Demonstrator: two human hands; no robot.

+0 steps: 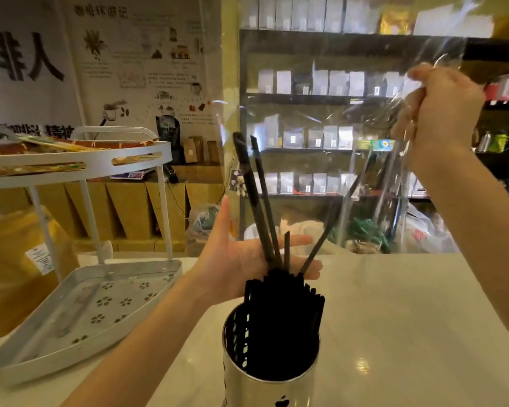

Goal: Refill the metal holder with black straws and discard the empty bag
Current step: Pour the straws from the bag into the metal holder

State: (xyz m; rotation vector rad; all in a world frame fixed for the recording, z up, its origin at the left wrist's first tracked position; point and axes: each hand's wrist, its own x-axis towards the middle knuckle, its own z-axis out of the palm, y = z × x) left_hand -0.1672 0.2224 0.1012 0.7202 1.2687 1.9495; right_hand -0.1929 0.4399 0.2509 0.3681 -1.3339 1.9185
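A shiny metal holder (269,386) stands on the white counter near the front edge, packed with a bundle of black straws (282,321). A few more black straws (257,201) lean out above the bundle. My left hand (241,259) is spread flat, palm toward me, just behind the bundle, and the loose straws rest against its fingers. My right hand (441,113) is raised at the upper right, fingers closed on the bunched end of a clear plastic bag (321,142). The bag hangs down over the holder, and one or two straws show inside its lower part.
A white two-tier rack (86,168) stands at the left, with a perforated lower tray (100,304) and flat packets on its upper tier. The white counter (409,318) extends right. Behind it are dark shelves of pouches (321,83) and brown paper bags.
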